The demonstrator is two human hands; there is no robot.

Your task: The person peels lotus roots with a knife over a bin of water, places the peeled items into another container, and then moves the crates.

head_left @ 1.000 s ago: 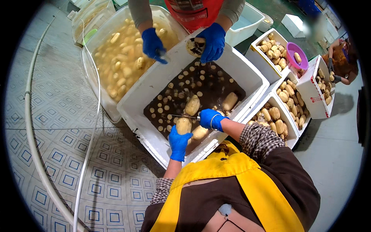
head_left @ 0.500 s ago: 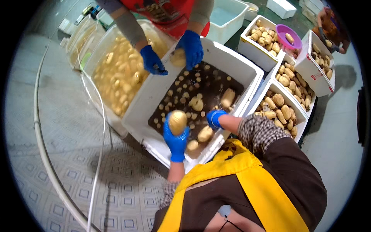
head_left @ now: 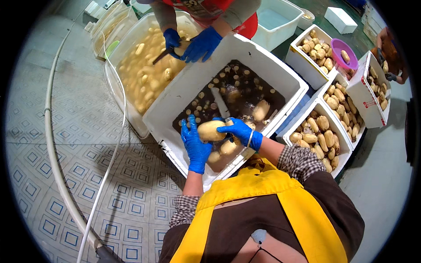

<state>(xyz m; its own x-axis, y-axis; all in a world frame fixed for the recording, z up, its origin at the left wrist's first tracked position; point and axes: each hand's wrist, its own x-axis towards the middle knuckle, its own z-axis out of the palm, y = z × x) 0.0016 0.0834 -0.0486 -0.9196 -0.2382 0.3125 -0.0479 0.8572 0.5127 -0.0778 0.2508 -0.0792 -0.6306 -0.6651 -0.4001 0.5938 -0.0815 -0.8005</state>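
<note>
My left hand [head_left: 195, 145], in a blue glove, cradles a pale oval tuber [head_left: 210, 130] from below. My right hand [head_left: 239, 131], also gloved, presses on the tuber's right end and grips a knife [head_left: 219, 103] whose blade points up and away. Both hands hover over the near side of a white foam box [head_left: 175, 94] filled with dark water, floating cut-off pieces and a few whole tubers [head_left: 260, 109]. My yellow apron [head_left: 263, 206] fills the lower part of the view.
Across the box, another person's blue-gloved hands [head_left: 193, 44] work a tuber with a knife over a tub of pale tubers in water [head_left: 144, 70]. White boxes of tubers [head_left: 320, 131] and a purple bowl [head_left: 344, 52] stand right. A white hose [head_left: 55, 149] crosses the tiled floor.
My left hand lifted a tuber out of the dark water. My right hand, with the knife, then came across and settled on it. The other person's hands shifted left toward the tub.
</note>
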